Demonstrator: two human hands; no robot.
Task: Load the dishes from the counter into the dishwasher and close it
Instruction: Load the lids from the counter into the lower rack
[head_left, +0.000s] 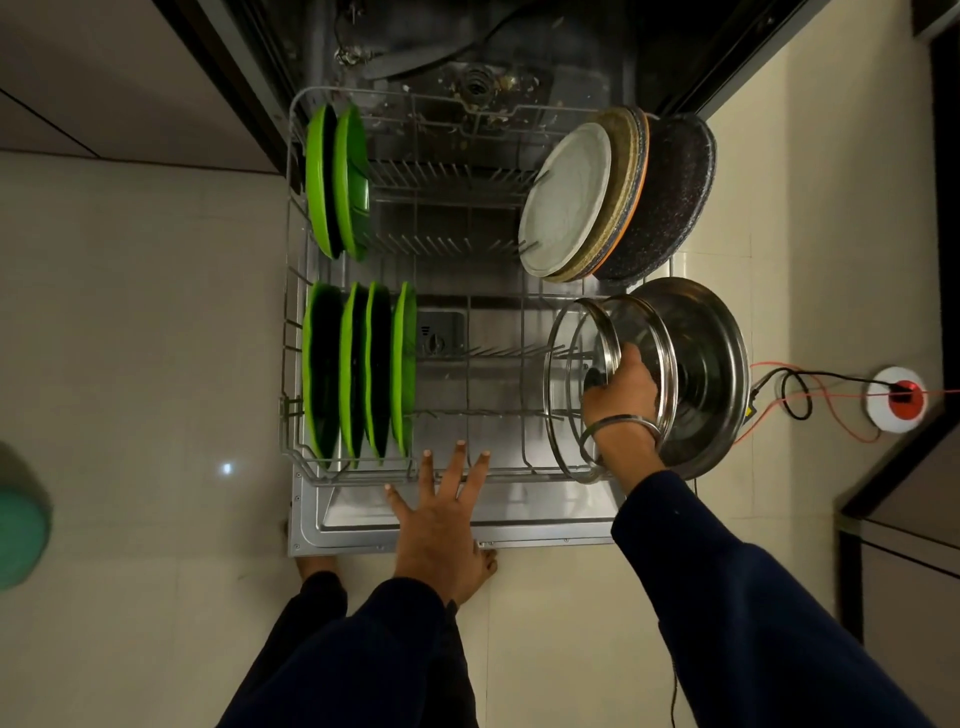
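The dishwasher's lower rack (291, 291) is pulled out over the open door (467, 535). Green plates stand on edge at the left, two at the back (337, 182) and several in front (358, 374). At the back right lean a grey plate (566, 202) and dark speckled pans (670, 202). My right hand (621, 389) grips the knob of a glass lid (566, 374) standing in the front right tines, beside another glass lid and a steel lid (711, 369). My left hand (441, 514) hovers with fingers spread over the rack's front edge, holding nothing.
A white and red plug socket (901, 400) with black and red cables lies on the floor to the right. A teal round object (21, 540) sits at the far left. Cabinet fronts (904, 571) close the right side. My bare feet stand just below the door edge.
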